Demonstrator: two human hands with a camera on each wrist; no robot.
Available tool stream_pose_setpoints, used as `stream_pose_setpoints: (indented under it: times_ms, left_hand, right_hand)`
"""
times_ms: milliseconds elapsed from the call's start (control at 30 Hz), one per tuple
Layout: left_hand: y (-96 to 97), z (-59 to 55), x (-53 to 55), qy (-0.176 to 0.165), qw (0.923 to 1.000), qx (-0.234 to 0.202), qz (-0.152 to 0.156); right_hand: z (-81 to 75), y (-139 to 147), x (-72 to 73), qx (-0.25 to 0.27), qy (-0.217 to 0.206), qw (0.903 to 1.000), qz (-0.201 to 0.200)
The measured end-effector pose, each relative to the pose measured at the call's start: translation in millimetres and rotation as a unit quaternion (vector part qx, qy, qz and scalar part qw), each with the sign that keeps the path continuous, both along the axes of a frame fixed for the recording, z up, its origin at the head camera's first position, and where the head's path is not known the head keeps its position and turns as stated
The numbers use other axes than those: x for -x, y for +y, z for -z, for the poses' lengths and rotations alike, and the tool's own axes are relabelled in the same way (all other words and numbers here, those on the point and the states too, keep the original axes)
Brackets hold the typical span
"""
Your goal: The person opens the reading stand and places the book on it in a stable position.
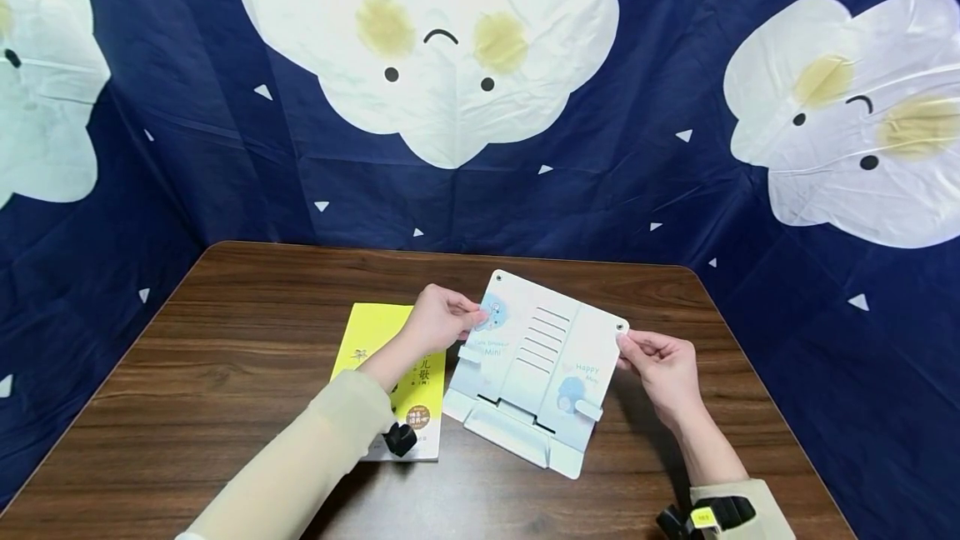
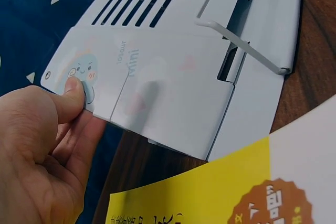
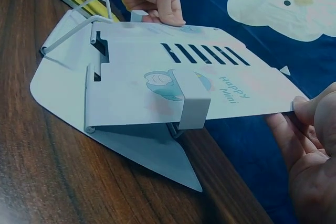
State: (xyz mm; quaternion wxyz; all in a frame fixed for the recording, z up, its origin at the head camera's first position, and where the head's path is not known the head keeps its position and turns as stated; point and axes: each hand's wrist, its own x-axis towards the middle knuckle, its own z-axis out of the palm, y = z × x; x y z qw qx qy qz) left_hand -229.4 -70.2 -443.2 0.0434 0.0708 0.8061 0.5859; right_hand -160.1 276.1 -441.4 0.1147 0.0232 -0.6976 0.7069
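A white metal book stand (image 1: 525,357) with slots, cartoon prints and page clips stands on the table, its back plate tilted above its base plate. At its left edge my left hand (image 1: 438,319) pinches the plate, thumb on the printed face and fingers beneath. My right hand (image 1: 663,373) pinches the opposite edge near the upper right corner. In the right wrist view the base plate (image 3: 58,72) lies on the wood, with a gap under the raised plate (image 3: 142,98). A wire bracket (image 2: 247,48) sticks up at the hinge side.
A yellow and white book (image 1: 431,394) lies flat just left of the stand, partly under my left forearm. The brown wooden table (image 1: 247,340) ends at a dark blue cloth backdrop (image 1: 360,182) with white clouds, which also hangs at both sides.
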Motion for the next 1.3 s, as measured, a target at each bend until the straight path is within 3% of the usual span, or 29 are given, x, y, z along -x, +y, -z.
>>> stream_pose_setpoints:
  times_ms: [400,1067,1300]
  left_hand:
    - [-5.3,1.9,-5.5,-0.007,1.0000,0.000,0.003]
    - [-14.4,-1.4,-15.4,-0.029,0.9995,-0.012,0.006]
    - [-14.8,2.4,-15.9,-0.031,0.9993,-0.017,0.009]
  right_hand:
    - [-1.6,-1.2,9.6,-0.035,-0.016,0.9992,0.008]
    - [-3.3,-6.8,30.2,-0.049,-0.010,0.9988,0.000]
    - [-3.6,-7.2,35.3,-0.055,-0.010,0.9985,0.003]
